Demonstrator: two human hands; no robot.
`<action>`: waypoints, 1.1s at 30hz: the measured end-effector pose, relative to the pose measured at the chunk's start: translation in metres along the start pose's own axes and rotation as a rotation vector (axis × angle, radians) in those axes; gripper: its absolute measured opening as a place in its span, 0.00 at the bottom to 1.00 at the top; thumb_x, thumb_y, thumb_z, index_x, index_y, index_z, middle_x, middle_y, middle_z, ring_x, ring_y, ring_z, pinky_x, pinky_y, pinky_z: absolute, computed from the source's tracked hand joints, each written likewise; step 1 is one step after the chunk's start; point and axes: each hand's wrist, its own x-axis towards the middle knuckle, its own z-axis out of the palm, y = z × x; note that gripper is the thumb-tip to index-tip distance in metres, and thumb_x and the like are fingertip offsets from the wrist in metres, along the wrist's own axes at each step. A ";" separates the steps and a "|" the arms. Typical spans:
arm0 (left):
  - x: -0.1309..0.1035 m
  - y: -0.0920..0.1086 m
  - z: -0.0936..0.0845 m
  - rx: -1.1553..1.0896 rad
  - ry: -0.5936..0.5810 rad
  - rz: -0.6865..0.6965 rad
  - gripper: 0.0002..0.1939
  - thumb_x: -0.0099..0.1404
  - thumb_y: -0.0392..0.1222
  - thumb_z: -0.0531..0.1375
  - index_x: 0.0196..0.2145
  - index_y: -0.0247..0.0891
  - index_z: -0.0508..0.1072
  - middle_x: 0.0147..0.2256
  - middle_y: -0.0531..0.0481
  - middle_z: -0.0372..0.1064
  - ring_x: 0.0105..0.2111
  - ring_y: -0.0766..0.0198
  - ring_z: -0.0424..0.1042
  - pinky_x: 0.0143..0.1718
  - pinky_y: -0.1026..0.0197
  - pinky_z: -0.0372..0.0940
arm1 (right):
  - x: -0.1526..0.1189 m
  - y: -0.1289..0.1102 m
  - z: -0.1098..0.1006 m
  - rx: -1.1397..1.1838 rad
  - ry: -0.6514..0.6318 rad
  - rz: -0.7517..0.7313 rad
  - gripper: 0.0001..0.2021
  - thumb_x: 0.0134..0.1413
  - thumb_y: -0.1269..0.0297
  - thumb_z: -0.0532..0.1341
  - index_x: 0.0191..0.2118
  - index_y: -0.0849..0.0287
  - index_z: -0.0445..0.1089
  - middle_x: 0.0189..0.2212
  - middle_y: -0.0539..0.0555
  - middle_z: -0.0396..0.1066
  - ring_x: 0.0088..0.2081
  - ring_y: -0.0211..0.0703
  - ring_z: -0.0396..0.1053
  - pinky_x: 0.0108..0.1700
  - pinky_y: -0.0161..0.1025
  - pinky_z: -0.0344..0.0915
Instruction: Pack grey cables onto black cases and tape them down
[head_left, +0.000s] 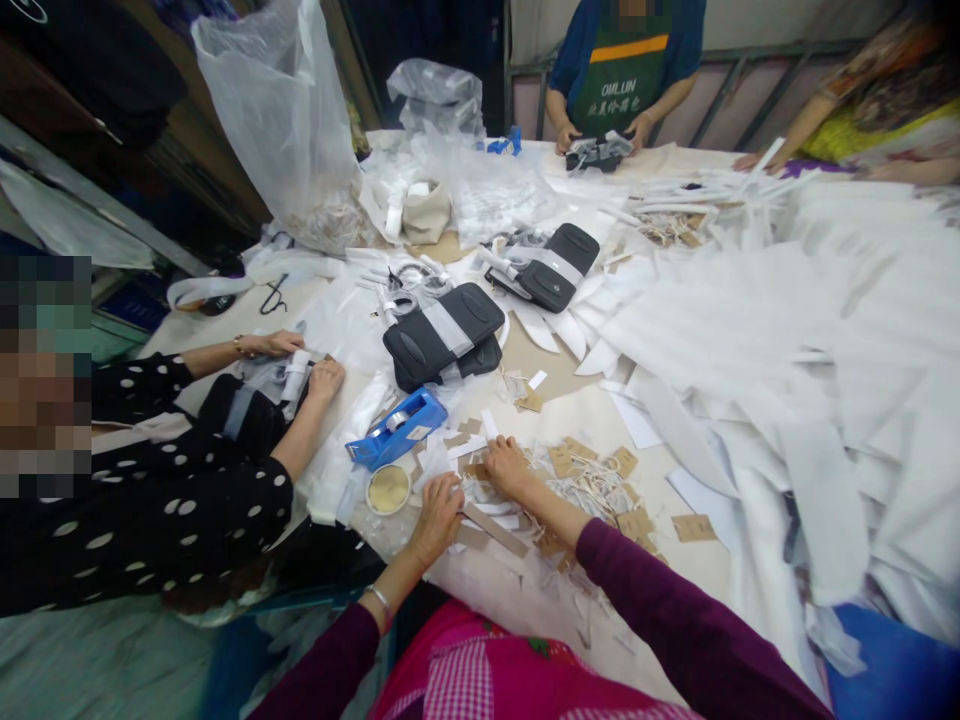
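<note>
My left hand (437, 518) rests at the near edge of the table with its fingers curled. Whatever those fingers hold, if anything, is hidden. Just to the right and a little farther off, my right hand (511, 467) has its fingertips bent down and pressed together over the paper pieces. A white paper strip (467, 447) lies between the two hands, touching or close to the right fingertips. Brown tags with white strings (592, 485) are heaped right of my right hand. Left of my left hand are a round tub of yellowish stuff (388, 489) and a blue tape dispenser (397, 428).
Black cases with white bands (446, 335) are stacked mid-table. White foam-like pieces (750, 330) pile up on the right. A clear plastic bag (281, 120) stands at the back left. A co-worker in dotted sleeves (232, 500) handles a case at left; another in an apron (619, 90) works opposite.
</note>
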 end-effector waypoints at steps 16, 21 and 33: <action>-0.006 0.001 -0.003 -0.006 0.034 -0.012 0.11 0.54 0.26 0.51 0.33 0.38 0.66 0.52 0.41 0.59 0.56 0.50 0.54 0.55 0.44 0.55 | -0.138 0.105 -0.058 -0.017 0.032 0.635 0.04 0.53 0.70 0.58 0.36 0.61 0.68 0.35 0.62 0.69 0.38 0.52 0.65 0.37 0.42 0.55; -0.008 0.000 0.000 -0.002 0.052 0.008 0.12 0.55 0.26 0.50 0.33 0.38 0.67 0.50 0.41 0.59 0.56 0.51 0.55 0.54 0.44 0.55 | -0.085 0.038 -0.039 0.086 0.102 0.145 0.13 0.52 0.77 0.56 0.44 0.60 0.68 0.43 0.60 0.66 0.46 0.51 0.60 0.45 0.43 0.54; -0.024 0.000 0.005 0.005 0.102 -0.021 0.09 0.59 0.28 0.48 0.34 0.38 0.65 0.53 0.39 0.59 0.60 0.51 0.52 0.57 0.44 0.54 | -0.009 -0.019 0.026 0.280 -0.041 0.060 0.06 0.42 0.71 0.64 0.31 0.62 0.69 0.39 0.61 0.71 0.46 0.54 0.61 0.50 0.47 0.53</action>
